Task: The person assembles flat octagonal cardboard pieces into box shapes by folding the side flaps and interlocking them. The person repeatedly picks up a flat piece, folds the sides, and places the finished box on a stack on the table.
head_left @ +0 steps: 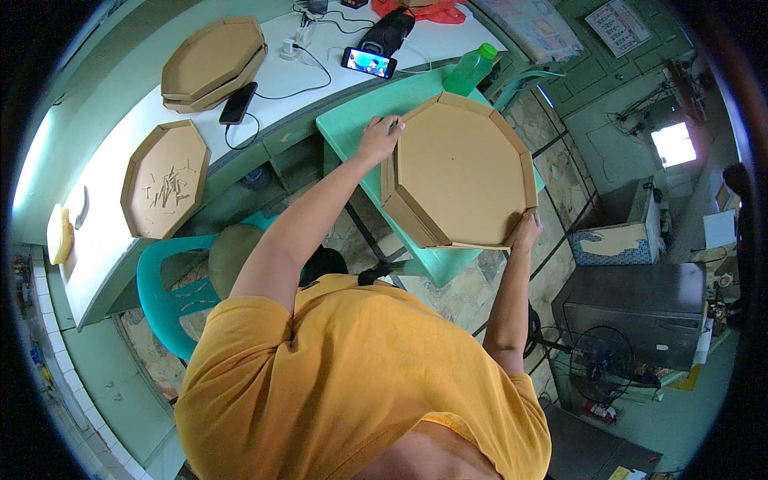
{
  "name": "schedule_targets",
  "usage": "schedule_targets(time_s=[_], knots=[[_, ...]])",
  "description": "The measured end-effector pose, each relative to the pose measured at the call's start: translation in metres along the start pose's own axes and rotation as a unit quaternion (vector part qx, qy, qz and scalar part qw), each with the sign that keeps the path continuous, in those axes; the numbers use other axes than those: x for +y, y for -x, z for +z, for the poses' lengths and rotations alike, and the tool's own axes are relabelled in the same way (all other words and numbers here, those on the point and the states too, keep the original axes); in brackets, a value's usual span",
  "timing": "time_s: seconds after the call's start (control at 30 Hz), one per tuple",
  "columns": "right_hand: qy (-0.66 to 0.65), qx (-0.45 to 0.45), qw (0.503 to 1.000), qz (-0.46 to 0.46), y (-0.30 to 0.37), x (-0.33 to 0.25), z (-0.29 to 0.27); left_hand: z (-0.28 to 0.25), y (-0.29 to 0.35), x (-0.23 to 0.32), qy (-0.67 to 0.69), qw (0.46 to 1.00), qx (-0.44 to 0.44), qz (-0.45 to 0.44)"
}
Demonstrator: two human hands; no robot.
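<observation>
An octagonal brown cardboard box (460, 172) with raised side walls lies on the small mint-green table (340, 124). At the box's upper left edge, my left hand (380, 140) is closed on the wall; a small dark thing shows by its fingertips, too small to name. My right hand (526, 230) grips the lower right corner, its fingers partly hidden by the cardboard. Along the box's near side, a flap of cardboard sticks out below the wall. Just beyond the box, a green bottle (470, 70) stands on the table's far corner.
On the white counter at left are stacked octagonal boxes (212, 60), an octagonal tray (164, 184) with cardboard scraps, a dark phone (238, 102) on a cable and a lit phone (369, 62). A teal chair (160, 280) stands left; a fan (602, 362) stands right.
</observation>
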State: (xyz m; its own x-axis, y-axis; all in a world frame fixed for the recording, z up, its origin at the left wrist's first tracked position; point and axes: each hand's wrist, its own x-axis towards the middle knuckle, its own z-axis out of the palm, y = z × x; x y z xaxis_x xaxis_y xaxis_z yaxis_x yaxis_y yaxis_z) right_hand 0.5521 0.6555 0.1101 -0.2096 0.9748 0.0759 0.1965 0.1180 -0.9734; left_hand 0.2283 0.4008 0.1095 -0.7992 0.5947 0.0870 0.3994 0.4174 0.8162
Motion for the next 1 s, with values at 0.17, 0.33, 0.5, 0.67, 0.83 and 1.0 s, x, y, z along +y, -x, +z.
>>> schedule_targets(time_s=[0.17, 0.33, 0.5, 0.67, 0.83, 1.0], knots=[[0.004, -0.013, 1.0, 0.015, 0.003, 0.0, 0.001, 0.0, 0.002, -0.001, 0.01, 1.0, -0.002, 0.007], [-0.002, -0.014, 1.0, 0.01, -0.001, 0.004, 0.002, 0.007, 0.0, -0.008, 0.049, 0.999, -0.001, -0.001], [-0.032, -0.014, 0.999, 0.021, 0.004, 0.0, 0.002, 0.013, -0.005, -0.016, 0.057, 0.998, -0.005, 0.006], [-0.033, 0.077, 0.996, -0.02, -0.01, -0.04, -0.023, -0.03, 0.013, -0.027, 0.119, 0.99, -0.069, -0.022], [-0.172, 0.099, 0.973, -0.121, -0.05, -0.144, -0.078, -0.14, 0.048, -0.052, 0.069, 0.953, -0.243, -0.165], [-0.124, 0.05, 0.948, -0.287, -0.038, -0.257, -0.052, -0.268, 0.039, -0.054, -0.016, 0.99, -0.121, -0.071]])
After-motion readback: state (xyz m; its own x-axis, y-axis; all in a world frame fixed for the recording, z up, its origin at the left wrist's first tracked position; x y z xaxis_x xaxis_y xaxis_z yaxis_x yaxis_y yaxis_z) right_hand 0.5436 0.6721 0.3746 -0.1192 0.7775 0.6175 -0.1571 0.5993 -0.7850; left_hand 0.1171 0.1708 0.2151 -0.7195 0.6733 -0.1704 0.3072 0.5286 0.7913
